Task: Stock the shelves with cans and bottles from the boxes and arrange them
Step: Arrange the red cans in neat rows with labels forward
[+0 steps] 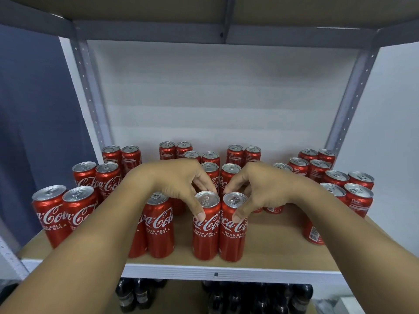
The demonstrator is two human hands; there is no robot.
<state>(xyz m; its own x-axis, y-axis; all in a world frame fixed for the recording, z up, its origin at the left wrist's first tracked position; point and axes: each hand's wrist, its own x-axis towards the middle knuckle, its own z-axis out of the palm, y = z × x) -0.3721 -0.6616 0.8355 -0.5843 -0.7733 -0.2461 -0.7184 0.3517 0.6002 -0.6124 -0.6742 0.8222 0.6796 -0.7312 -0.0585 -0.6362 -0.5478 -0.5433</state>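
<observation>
Two tall red cola cans stand side by side near the front edge of the shelf board (272, 245). My left hand (179, 182) grips the left can (205, 234) from above, thumb on its front and fingers behind the rim. My right hand (260, 186) grips the right can (232, 236) the same way. Both cans stand upright on the board and touch each other. Several more red cans stand in pairs across the shelf, such as a pair at the front left (63, 211) and a can beside my left wrist (158, 225).
Pairs of cans fill the back row (176, 150) and the right side (349, 189). Grey uprights (353, 91) and a white back panel bound the shelf; another board sits overhead. Dark bottles (249, 298) stand on the lower shelf.
</observation>
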